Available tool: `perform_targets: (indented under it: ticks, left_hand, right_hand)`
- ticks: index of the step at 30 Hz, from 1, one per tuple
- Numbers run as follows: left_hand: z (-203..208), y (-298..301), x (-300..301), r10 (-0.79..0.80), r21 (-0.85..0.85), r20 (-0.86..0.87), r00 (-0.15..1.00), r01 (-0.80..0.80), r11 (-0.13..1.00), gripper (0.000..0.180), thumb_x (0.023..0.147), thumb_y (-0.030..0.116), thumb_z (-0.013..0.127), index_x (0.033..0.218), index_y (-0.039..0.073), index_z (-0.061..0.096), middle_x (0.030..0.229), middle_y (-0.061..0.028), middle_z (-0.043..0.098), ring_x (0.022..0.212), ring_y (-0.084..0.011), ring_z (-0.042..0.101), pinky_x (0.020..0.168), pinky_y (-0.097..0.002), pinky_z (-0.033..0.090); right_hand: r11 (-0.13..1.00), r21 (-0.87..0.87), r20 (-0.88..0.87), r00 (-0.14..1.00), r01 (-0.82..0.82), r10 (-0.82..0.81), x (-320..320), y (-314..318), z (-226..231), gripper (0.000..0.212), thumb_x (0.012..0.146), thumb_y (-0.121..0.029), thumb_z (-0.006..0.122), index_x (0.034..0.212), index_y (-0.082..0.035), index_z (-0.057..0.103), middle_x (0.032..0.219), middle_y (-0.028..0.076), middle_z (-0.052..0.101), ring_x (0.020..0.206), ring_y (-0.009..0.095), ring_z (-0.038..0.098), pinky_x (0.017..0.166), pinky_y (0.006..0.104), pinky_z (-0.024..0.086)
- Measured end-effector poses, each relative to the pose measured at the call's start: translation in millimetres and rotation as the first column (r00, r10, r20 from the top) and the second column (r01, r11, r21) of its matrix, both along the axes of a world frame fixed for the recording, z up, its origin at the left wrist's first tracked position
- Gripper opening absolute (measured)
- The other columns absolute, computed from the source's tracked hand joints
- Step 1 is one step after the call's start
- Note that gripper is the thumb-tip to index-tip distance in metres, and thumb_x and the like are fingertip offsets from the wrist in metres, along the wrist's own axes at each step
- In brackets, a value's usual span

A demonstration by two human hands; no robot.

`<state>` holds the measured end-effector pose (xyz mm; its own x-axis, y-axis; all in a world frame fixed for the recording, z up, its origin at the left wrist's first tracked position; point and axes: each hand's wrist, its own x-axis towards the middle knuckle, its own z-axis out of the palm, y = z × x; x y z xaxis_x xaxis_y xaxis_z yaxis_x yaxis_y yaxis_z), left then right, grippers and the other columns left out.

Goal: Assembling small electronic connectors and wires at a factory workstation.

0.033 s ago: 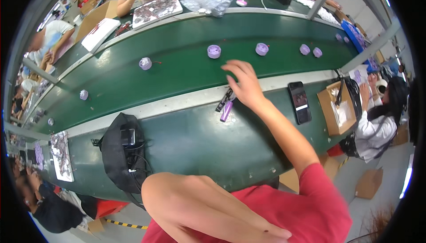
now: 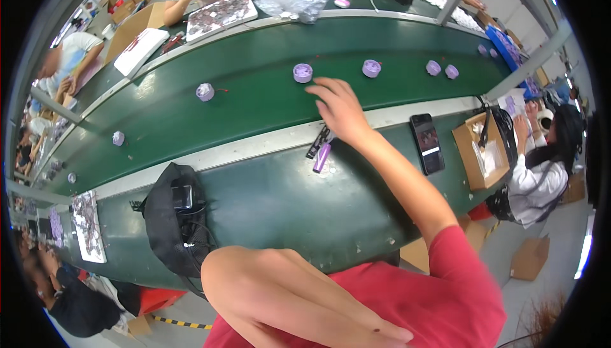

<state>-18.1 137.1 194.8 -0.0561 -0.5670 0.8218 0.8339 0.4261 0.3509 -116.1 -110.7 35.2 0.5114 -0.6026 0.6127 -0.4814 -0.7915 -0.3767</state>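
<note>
My right hand (image 2: 342,111) reaches over the green conveyor belt (image 2: 254,109), fingers spread and slightly curled, holding nothing. Its fingertips are just short of a round lilac plastic part (image 2: 302,73) with a hollowed top. Under the wrist, at the belt's pale metal rail, lie a narrow black item (image 2: 317,142) and a short purple stick-shaped item (image 2: 322,158). My left arm (image 2: 254,284) is folded across my front at the lower edge. Of my left hand (image 2: 400,335) only a small bit shows; its fingers are mostly hidden.
More lilac parts sit along the belt, one (image 2: 205,92) left and one (image 2: 371,68) right. On the near bench are a black bag (image 2: 175,221), a phone (image 2: 427,144) and an open cardboard box (image 2: 468,157). Co-workers sit across the belt and at both sides.
My right hand has moved slightly up and left, bringing its fingertips closer to the lilac part. The whole view has shifted a little.
</note>
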Motion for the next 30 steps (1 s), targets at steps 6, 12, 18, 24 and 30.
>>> perform_targets:
  ticks: [6,12,18,24,30]
  left_hand:
    - [40.2,-42.2,39.3,-0.225,-0.141,0.409,0.884,0.305,0.942,0.043,0.088,0.023,0.08,0.11,-0.012,0.067,0.111,-0.0253,0.071,0.093,-0.0338,0.072,0.076,-0.0336,0.06]
    - [44.6,-41.0,30.3,-0.178,-0.247,0.682,0.709,0.453,0.856,0.034,0.089,0.027,0.079,0.093,-0.006,0.07,0.102,-0.0196,0.072,0.079,-0.0283,0.072,0.063,-0.0326,0.058]
    - [13.9,-40.8,26.6,0.042,-0.197,0.595,0.803,0.095,0.976,0.026,0.088,0.006,0.073,0.111,-0.003,0.065,0.1,-0.0118,0.067,0.08,-0.0245,0.068,0.066,-0.0325,0.058]
    - [46.3,-17.9,-110.5,0.639,0.165,0.543,0.545,-0.815,0.556,0.009,0.082,0.011,0.075,0.085,0.007,0.068,0.077,-0.0119,0.067,0.055,-0.0194,0.057,0.055,-0.0255,0.05]
    - [22.9,-21.6,-132.0,0.637,0.088,0.669,0.383,-0.892,0.444,0.012,0.086,0.022,0.075,0.083,0.012,0.069,0.071,-0.009,0.069,0.052,-0.0177,0.057,0.049,-0.0247,0.043]
  right_hand:
    - [0.993,0.106,-0.399,0.917,0.055,-0.008,44.5,-77.6,-25.2,0.055,0.084,0.004,0.057,0.133,-0.021,0.06,0.142,0.014,0.054,0.122,0.041,0.054,0.102,0.0456,0.047]
    - [0.919,0.395,0.208,0.975,-0.01,-0.078,-1.0,-69.3,-23.5,0.035,0.086,-0.024,0.077,0.116,-0.013,0.063,0.098,0.011,0.07,0.077,0.027,0.065,0.072,0.0384,0.053]
    - [0.468,0.879,0.239,0.93,-0.085,-0.278,-80.3,7.5,0.6,0.051,0.09,-0.042,0.076,0.121,-0.006,0.059,0.085,0.008,0.068,0.064,0.009,0.059,0.056,0.0258,0.047]
    - [0.867,0.491,0.106,0.982,0.084,-0.155,-65.1,12.6,-21.7,0.046,0.089,-0.04,0.074,0.115,-0.003,0.063,0.103,0.018,0.068,0.097,0.033,0.069,0.083,0.0436,0.055]
    - [0.873,0.373,0.074,0.928,0.314,-0.365,-66.7,33.7,-13.6,0.045,0.093,-0.039,0.069,0.118,-0.003,0.06,0.118,0.016,0.061,0.097,0.035,0.067,0.082,0.0454,0.053]
